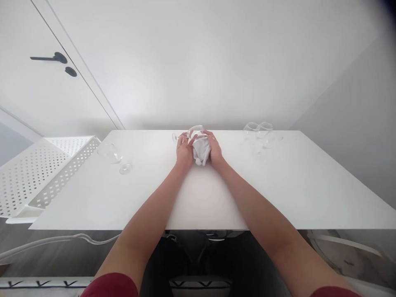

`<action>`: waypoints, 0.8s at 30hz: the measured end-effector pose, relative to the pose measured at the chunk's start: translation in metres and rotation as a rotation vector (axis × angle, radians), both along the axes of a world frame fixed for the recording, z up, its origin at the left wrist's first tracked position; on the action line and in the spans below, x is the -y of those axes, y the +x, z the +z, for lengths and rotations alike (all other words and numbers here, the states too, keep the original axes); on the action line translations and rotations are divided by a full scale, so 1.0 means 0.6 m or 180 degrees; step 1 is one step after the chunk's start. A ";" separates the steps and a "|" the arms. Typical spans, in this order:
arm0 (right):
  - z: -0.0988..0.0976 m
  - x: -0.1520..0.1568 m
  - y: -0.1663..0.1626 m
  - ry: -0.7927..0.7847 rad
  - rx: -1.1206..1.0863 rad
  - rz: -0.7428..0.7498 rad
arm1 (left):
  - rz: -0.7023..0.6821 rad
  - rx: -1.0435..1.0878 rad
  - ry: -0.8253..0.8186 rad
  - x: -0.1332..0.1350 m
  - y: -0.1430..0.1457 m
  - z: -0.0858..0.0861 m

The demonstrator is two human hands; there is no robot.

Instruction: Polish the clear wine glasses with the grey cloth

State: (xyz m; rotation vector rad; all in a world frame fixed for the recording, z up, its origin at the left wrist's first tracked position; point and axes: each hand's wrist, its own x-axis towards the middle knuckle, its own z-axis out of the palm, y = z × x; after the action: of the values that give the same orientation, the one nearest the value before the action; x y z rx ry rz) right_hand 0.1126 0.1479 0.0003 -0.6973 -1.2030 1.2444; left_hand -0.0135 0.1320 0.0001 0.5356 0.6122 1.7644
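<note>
Both my arms reach out over a white table [278,185]. My left hand [185,150] is closed around a clear wine glass [193,131], whose stem or base shows faintly to its left. My right hand [214,148] presses a crumpled white cloth [201,150] against the glass, fingers wrapped round it. The glass bowl is mostly hidden by the cloth and my fingers.
A clear wine glass [113,156] lies on its side at the table's left. Two or three more clear glasses [261,134] stand at the back right. A white perforated rack [40,173] sits left of the table. A white door with a black handle [49,57] is behind.
</note>
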 end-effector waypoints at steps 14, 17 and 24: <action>-0.016 -0.030 0.021 -0.0704 -0.0329 -0.0338 | 0.0223 -0.0027 -0.0134 -0.012 -0.025 -0.019; -0.022 -0.038 0.024 -0.0700 -0.0485 -0.0257 | 0.0220 0.0012 -0.0194 -0.013 -0.028 -0.020; -0.022 -0.039 0.018 -0.0637 -0.0420 -0.0473 | -0.0035 0.0198 -0.0286 -0.013 -0.026 -0.013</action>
State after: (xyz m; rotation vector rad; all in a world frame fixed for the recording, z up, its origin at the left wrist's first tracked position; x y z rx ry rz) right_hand 0.1235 0.1712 -0.0128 -0.8229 -0.9104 1.2759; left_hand -0.0290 0.1401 -0.0079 0.4199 0.6403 1.7280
